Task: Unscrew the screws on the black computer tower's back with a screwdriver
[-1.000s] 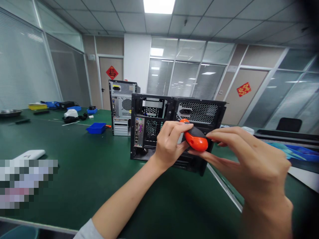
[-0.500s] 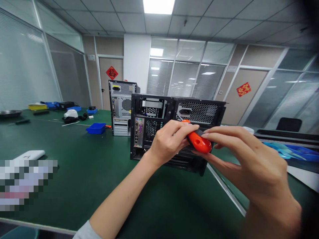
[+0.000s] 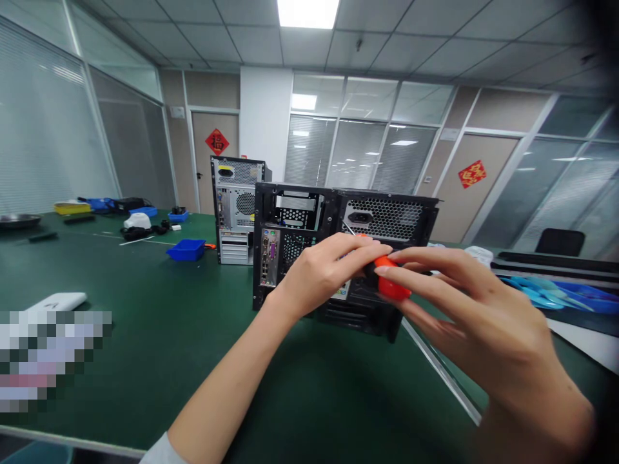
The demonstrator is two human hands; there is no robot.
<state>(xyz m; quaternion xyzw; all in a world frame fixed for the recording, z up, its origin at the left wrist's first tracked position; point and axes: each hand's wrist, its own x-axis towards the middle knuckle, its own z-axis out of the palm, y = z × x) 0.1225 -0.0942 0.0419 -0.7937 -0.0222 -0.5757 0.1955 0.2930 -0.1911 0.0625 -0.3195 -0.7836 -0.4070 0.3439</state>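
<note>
A blue tray (image 3: 186, 249) and a grey computer case (image 3: 236, 209) stand on the green table (image 3: 145, 348) left of the black computer case (image 3: 294, 245). Before that case's rear, the left hand (image 3: 326, 274) curls its fingers around an orange screwdriver (image 3: 391, 283). The right hand (image 3: 464, 316) pinches its handle end, hiding most of it.

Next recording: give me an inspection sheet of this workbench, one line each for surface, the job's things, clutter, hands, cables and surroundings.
Surface: green table, large, matte.
Job's things: orange-handled screwdriver, its shaft aimed at the rear panel of the black computer case, which stands upright.
Clutter: second computer case behind; blue tray; yellow tray; white device.
Hands: left hand grips the front of the handle; right hand holds its rear end.
Cables: black bundle far left; type unclear.
Surroundings: glass partitions, door with red ornament, black chair.
</note>
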